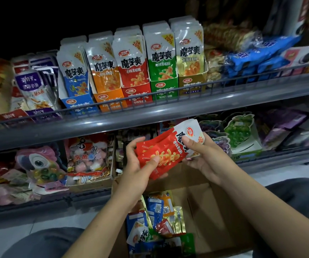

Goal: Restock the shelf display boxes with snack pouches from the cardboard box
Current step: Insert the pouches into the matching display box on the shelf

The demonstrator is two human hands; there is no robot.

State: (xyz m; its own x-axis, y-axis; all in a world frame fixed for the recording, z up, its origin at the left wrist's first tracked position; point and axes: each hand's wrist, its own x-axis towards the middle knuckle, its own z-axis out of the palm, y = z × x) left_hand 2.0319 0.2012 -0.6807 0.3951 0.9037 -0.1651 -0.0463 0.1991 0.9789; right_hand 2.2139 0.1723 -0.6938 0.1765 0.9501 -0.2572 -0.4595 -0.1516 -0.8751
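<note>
1. Hands: the left hand (140,161) and right hand (200,153) both curl round a stack of red pouches (166,151), thumbs on top, held between the shelves, above the cardboard box (205,211).
2. Step in hand: squaring the stack before loading, by the look of it.
3. Target: the red display box (137,95) on the upper shelf (150,112), between the orange and green ones.
4. Next move likely calls for turning the stack upright, lifting it over the wire rail (168,90), and sliding it in.
5. Remaining stock: mixed pouches (157,220) lie in the cardboard box, near side.

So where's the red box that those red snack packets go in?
In the head view, the red display box sits on the upper shelf, third in the row, between the orange box and green box, above the hands' red pouches.
</note>
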